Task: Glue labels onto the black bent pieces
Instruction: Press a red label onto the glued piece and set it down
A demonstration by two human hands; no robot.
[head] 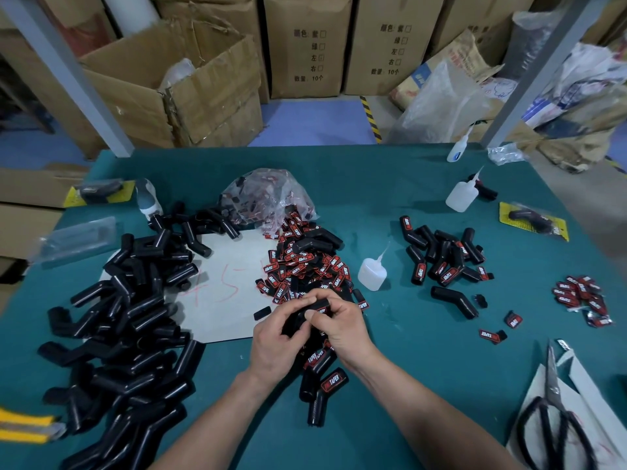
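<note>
Both my hands hold one black bent piece (303, 319) above the green table's middle. My left hand (278, 337) grips its lower end. My right hand (342, 325) curls over its upper end, thumb pressing a red-and-black label (321, 311) onto it. A heap of loose labels (305, 266) lies just beyond my hands. Unlabelled bent pieces (129, 327) are piled at the left. Labelled pieces (322, 378) lie under my wrists, and more labelled ones (441, 259) sit at the right. A glue bottle (372, 273) stands right of the label heap.
A plastic bag of labels (268, 191) lies at the back centre. Two more glue bottles (461, 195) (458, 149) stand back right. Scissors (553, 418) lie on white paper at the front right, a yellow cutter (23, 429) at the front left. Cardboard boxes (169, 86) stand beyond the table.
</note>
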